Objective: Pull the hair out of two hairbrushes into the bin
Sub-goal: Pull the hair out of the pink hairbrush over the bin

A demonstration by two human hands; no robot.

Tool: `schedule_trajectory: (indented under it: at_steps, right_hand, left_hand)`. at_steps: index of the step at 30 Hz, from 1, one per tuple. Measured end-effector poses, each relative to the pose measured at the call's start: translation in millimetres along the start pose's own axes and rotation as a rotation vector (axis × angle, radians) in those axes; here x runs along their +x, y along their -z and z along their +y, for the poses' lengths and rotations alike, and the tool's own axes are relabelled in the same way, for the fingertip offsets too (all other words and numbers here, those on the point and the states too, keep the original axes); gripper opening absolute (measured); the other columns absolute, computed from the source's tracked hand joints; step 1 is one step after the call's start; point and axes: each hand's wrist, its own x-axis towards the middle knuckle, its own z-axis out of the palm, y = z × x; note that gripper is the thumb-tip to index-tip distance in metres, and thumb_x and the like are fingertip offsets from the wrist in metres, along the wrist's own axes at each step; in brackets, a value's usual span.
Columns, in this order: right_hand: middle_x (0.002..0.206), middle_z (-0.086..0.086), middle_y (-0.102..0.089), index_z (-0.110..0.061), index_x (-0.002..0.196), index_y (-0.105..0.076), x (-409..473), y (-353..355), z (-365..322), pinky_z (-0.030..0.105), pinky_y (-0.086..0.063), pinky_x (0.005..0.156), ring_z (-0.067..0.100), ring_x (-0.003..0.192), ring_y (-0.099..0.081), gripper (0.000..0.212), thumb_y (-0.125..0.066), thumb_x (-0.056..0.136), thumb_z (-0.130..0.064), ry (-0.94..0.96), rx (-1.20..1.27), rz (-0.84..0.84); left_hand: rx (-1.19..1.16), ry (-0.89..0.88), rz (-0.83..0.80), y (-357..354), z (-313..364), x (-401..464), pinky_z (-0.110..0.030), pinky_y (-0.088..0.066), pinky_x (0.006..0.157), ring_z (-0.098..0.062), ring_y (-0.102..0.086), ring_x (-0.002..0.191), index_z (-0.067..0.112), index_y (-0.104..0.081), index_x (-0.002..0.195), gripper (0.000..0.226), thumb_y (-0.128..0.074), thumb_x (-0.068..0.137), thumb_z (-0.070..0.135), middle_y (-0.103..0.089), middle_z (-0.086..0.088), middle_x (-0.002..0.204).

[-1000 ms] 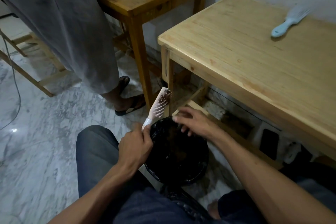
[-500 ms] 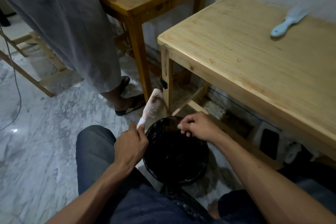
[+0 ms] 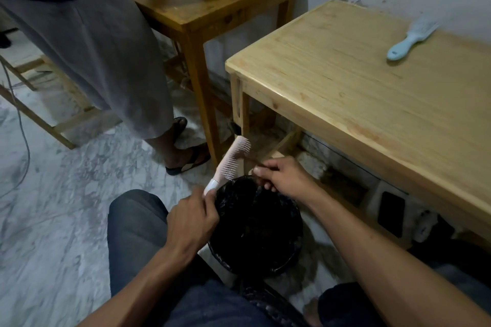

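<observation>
Left hand (image 3: 191,223) is clamped on the handle of the pale pink plastic hairbrush (image 3: 231,163), bristles facing right, head angled up past the far-left rim of the round black-lined bin (image 3: 292,255). Right hand (image 3: 284,176) pinches a thin strand of hair (image 3: 253,160) running off the bristles, right above the bin's far rim. I'd keep the brush fixed, draw the strand along the bristles until free, release only over the opening; the light blue plastic hairbrush (image 3: 410,40) lies well apart on the light wooden table (image 3: 345,103).

No readable text, label, brand, number or sign anywhere in view.
</observation>
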Motion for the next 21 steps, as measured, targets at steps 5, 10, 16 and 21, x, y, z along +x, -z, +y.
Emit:
schedule_trajectory:
  at_steps: [5, 10, 16, 21]
  right_hand:
    - [0.084, 0.002, -0.081, -0.024, 0.090, -0.082, -14, -3, 22, 0.028, -0.051, 0.069, 0.003, 0.064, -0.065, 0.015, -0.070, 0.096, -0.032, -0.045, -0.139, -0.093]
    - [0.116, 0.002, -0.072, -0.034, 0.130, -0.064, -14, -2, 26, 0.031, -0.060, 0.071, 0.013, 0.095, -0.070, 0.041, -0.072, 0.090, -0.038, -0.109, -0.248, -0.252]
    - [0.141, -0.005, -0.063, -0.037, 0.146, -0.053, -6, -5, 0, 0.047, -0.055, 0.102, 0.019, 0.122, -0.064, 0.085, -0.066, 0.072, -0.077, -0.083, -0.167, -0.107]
    - [0.109, 0.003, -0.076, -0.013, 0.123, -0.071, 1, -9, -8, 0.026, -0.060, 0.077, 0.011, 0.089, -0.071, 0.037, -0.066, 0.099, -0.040, -0.059, 0.173, -0.065]
  left_hand:
    - [-0.049, 0.180, 0.046, 3, -11, 19, -0.038, -0.044, 0.053, -0.026, -0.056, 0.056, 0.011, -0.054, 0.089, 0.038, -0.035, 0.102, 0.042, -0.060, -0.005, 0.064]
    - [-0.038, 0.095, 0.018, 4, -11, 16, -0.035, -0.039, 0.048, -0.022, -0.055, 0.051, 0.012, -0.053, 0.088, 0.036, -0.037, 0.102, 0.041, -0.058, -0.002, 0.059]
    - [-0.044, 0.017, -0.022, -3, -3, 6, -0.034, -0.031, 0.050, -0.023, -0.054, 0.055, 0.017, -0.053, 0.093, 0.030, -0.038, 0.102, 0.041, -0.057, 0.002, 0.060]
    - [-0.088, -0.045, -0.038, -3, 6, -2, -0.034, -0.031, 0.052, -0.025, -0.057, 0.059, 0.015, -0.058, 0.092, 0.030, -0.042, 0.101, 0.038, -0.061, -0.002, 0.064]
